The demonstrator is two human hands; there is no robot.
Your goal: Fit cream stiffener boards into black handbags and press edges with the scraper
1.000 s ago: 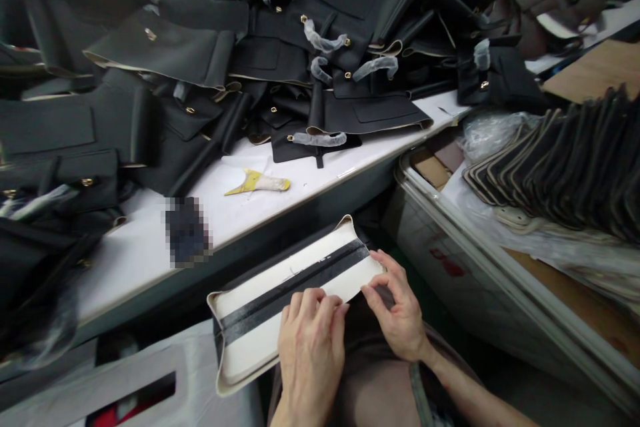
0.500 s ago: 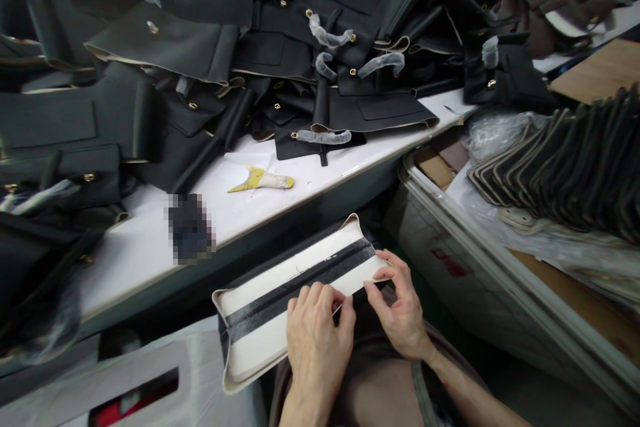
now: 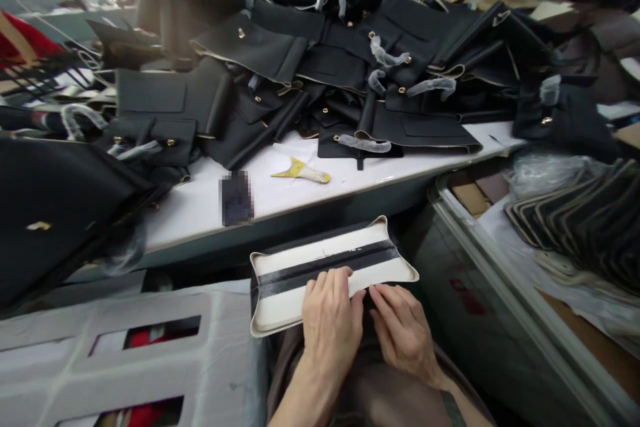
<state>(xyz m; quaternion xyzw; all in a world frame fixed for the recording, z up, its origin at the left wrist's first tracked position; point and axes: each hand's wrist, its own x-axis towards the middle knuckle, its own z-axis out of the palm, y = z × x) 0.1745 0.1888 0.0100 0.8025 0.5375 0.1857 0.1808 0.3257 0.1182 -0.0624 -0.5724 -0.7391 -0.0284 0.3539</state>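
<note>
A black bag piece [image 3: 295, 257] with a white underside and a dark stripe along its middle rests tilted over my lap. Its raised cream edges curl up at the corners. My left hand [image 3: 333, 317] grips the near long edge around its middle, fingers over the white face and thumb at the rim. Just right of it, my right hand [image 3: 403, 330] pinches the same edge between thumb and fingers. The fingertips partly hide the rim there.
Black bag parts [image 3: 260, 47] with plastic-wrapped handles heap on the white table [image 3: 280, 197]. A yellow scraper-like tool [image 3: 301, 171] and a blurred dark object [image 3: 237, 199] lie near its edge. Stacked black panels [image 3: 575, 213] stand right; a grey slotted crate [image 3: 220, 353] stands left.
The camera view has turned left and up. My right hand has shifted from the right corner of the bag piece to its near edge, closer to my left hand.
</note>
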